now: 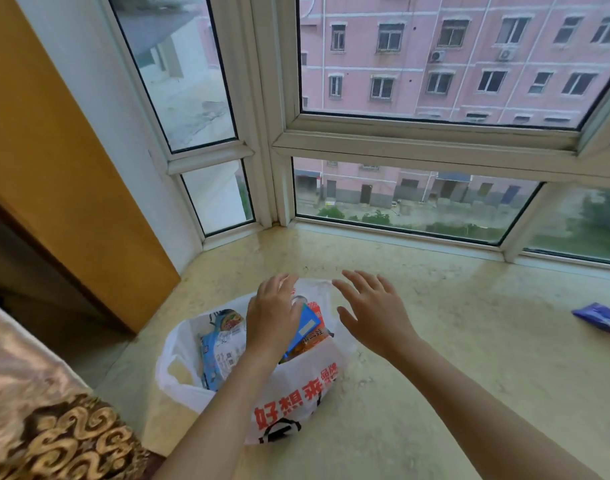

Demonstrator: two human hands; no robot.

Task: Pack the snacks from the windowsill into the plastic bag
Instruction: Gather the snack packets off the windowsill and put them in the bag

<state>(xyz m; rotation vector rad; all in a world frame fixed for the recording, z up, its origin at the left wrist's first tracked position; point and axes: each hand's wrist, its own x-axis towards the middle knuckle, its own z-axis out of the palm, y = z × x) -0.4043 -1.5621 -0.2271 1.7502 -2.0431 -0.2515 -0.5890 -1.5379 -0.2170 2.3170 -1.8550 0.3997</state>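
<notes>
Two bare forearms reach over a white plastic bag with red lettering [296, 386] holding packets; the left hand [274, 315] presses a blue snack packet [308, 323] in, the right hand [372, 310] hovers spread. A purple wrapper [599, 318], far right of both hands, likely comes next.

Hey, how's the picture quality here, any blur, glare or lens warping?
Head view: soft daylight through the window, no harsh shadows; wide-angle lens bows the white window frame; the glossy beige stone windowsill shows faint sheen; the white plastic bag with red print is sharp, the purple snack packet at the right edge slightly soft.
</notes>
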